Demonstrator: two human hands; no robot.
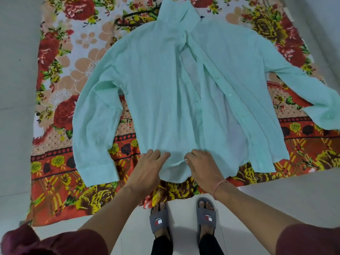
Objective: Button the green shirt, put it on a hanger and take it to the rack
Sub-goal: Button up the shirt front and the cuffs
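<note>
A pale green long-sleeved shirt [156, 85] lies spread flat, front up, on a floral blanket [60, 52]. Its front is unbuttoned and gapes in the middle. My left hand [149, 166] rests on the bottom hem of the left front panel with fingers fairly straight. My right hand [202, 164] pinches the hem edge of the placket just beside it. A dark hanger [128, 17] lies on the blanket beyond the shirt's left shoulder, partly hidden under the collar.
The blanket covers a white tiled floor [16, 89]. My feet in grey slippers [206, 216] stand at the blanket's near edge. The shirt's right sleeve [312, 100] reaches out to the blanket's right edge.
</note>
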